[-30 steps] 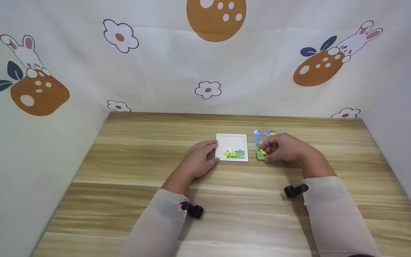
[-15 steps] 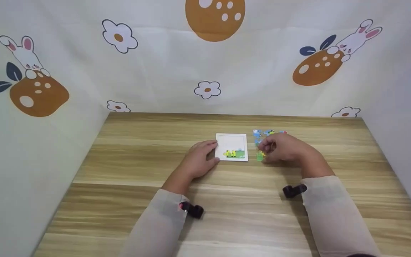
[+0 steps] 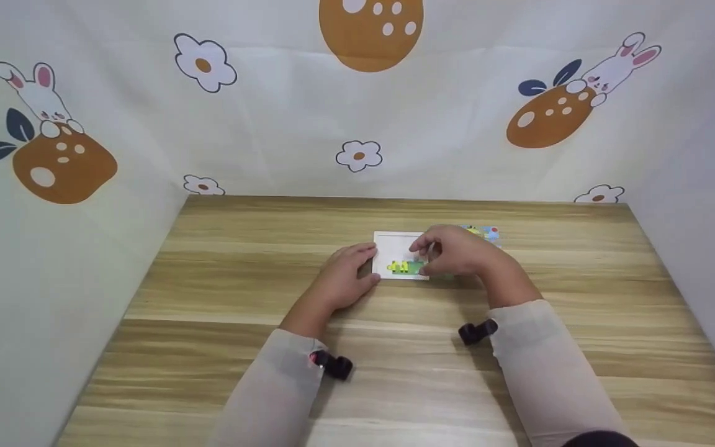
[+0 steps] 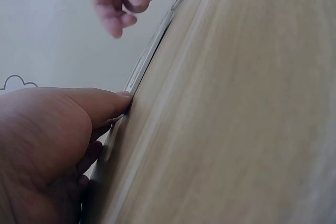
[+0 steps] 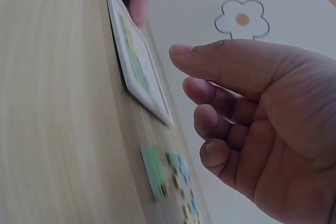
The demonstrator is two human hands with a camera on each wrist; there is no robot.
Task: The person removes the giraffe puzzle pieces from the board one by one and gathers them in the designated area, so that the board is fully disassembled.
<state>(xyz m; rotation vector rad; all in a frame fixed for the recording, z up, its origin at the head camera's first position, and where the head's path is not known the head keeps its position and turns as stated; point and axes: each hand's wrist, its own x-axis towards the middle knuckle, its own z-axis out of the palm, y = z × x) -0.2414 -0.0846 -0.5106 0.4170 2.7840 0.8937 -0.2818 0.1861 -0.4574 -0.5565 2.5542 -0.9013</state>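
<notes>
A small white puzzle tray [image 3: 388, 243] lies on the table, with joined yellow and green jigsaw pieces [image 3: 400, 267] along its near side. My left hand [image 3: 346, 277] holds the tray's left side, thumb at the near corner and fingertips farther up. Over the tray's right edge hovers my right hand [image 3: 460, 251]. In the right wrist view its fingers [image 5: 207, 121] are loosely bent, the thumb stands apart, and nothing shows between them. A loose green jigsaw piece [image 5: 153, 169] lies beside the tray there; the right hand mostly hides it in the head view.
More loose blue and yellow jigsaw pieces [image 3: 489, 233] lie right of the tray, partly behind the right hand. The wooden table [image 3: 239, 261] is bordered by a patterned cloth wall [image 3: 283, 124] at the back and sides.
My right hand has moved left from the loose green jigsaw piece to above the tray's right edge. The left hand stays on the tray.
</notes>
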